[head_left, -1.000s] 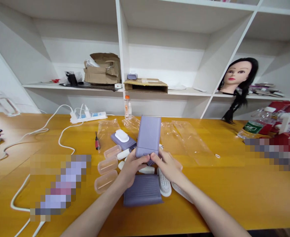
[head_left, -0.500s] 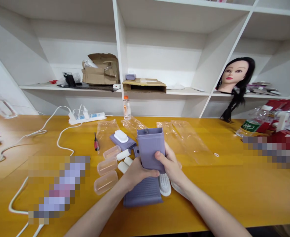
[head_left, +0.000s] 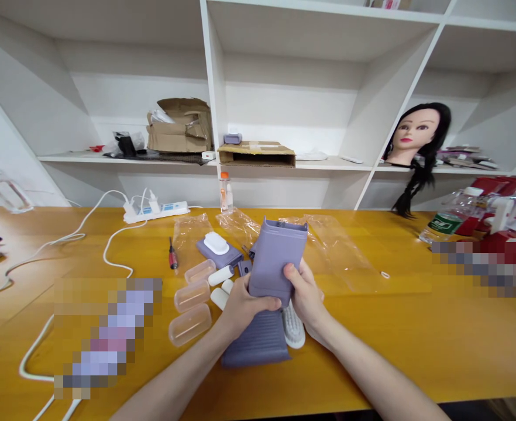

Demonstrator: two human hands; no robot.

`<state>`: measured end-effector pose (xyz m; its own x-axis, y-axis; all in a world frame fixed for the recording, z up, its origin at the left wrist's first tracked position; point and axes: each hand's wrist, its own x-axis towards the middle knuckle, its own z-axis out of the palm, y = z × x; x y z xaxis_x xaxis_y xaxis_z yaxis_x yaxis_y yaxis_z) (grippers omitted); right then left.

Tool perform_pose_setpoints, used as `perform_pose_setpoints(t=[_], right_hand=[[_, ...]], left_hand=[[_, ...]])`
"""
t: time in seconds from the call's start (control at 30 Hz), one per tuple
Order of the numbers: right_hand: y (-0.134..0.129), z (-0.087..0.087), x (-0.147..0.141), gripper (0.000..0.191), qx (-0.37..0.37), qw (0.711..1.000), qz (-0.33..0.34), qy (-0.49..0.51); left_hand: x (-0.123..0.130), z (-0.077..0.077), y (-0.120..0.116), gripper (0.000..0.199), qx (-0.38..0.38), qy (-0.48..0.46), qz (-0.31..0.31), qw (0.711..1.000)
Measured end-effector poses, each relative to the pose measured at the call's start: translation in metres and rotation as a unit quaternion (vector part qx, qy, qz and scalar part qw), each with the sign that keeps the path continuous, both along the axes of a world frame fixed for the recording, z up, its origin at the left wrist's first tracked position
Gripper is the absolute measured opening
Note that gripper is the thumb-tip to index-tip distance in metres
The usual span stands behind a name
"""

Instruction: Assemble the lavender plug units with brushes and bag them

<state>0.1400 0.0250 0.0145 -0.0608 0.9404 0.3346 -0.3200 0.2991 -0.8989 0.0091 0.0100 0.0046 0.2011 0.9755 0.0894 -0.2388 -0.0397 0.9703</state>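
Gripping a lilac rectangular plastic case (head_left: 278, 260) above the table, the fingers (head_left: 293, 272) of the left hand (head_left: 244, 307) and right hand (head_left: 305, 292) clench around its lower half, its top edge leaning right, well above them. Just below the fingers lie a ribbed lilac plastic case (head_left: 251, 342) and a white-bristled brush (head_left: 293, 327). Left of them sit white plastic cylinders (head_left: 220, 275) and clear plastic boxes (head_left: 191, 310); right, crumpled clear plastic bags (head_left: 341, 251) spread across the yellow wooden table (head_left: 372, 345), whose near edge passes under both forearms.
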Motion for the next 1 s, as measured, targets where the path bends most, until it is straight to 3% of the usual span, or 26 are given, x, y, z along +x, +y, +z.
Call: perform_pose_setpoints(t=[0.13, 0.27, 0.33, 0.43, 0.53, 0.63, 0.7, 0.8, 1.0], right_hand=[[0.001, 0.006, 0.000, 0.036, 0.013, 0.999, 0.048, -0.014], [-0.003, 0.013, 0.000, 0.047, -0.003, 1.000, 0.000, -0.020], [-0.006, 0.017, -0.002, 0.057, -0.013, 0.999, -0.027, -0.010], [-0.011, 0.021, -0.009, 0.067, -0.022, 0.998, -0.054, 0.014], [-0.011, 0.023, -0.018, 0.067, -0.055, 0.991, -0.117, 0.022], [-0.007, 0.021, -0.020, 0.054, -0.085, 0.987, -0.131, 0.025], [-0.003, 0.019, -0.019, 0.043, -0.095, 0.988, -0.117, 0.032], [0.001, 0.014, -0.016, 0.038, -0.108, 0.988, -0.100, 0.033], [0.001, 0.011, -0.017, 0.062, -0.020, 0.990, -0.137, 0.007]], left_hand=[[-0.004, 0.001, 0.002, 0.031, 0.003, 0.015, 0.053, 0.999], [-0.010, 0.010, 0.002, 0.030, 0.066, 0.134, 0.127, 0.981], [-0.010, 0.013, 0.001, 0.026, 0.129, 0.253, 0.186, 0.941], [-0.006, 0.010, 0.003, 0.023, 0.249, 0.405, 0.261, 0.840], [0.000, 0.000, 0.005, 0.021, 0.359, 0.457, 0.304, 0.755], [0.002, -0.006, 0.006, 0.021, 0.403, 0.473, 0.333, 0.709], [0.001, -0.007, 0.005, 0.022, 0.416, 0.477, 0.337, 0.697], [-0.002, -0.005, 0.004, 0.021, 0.400, 0.487, 0.330, 0.703], [-0.007, -0.002, 0.007, 0.029, 0.362, 0.468, 0.289, 0.753]])
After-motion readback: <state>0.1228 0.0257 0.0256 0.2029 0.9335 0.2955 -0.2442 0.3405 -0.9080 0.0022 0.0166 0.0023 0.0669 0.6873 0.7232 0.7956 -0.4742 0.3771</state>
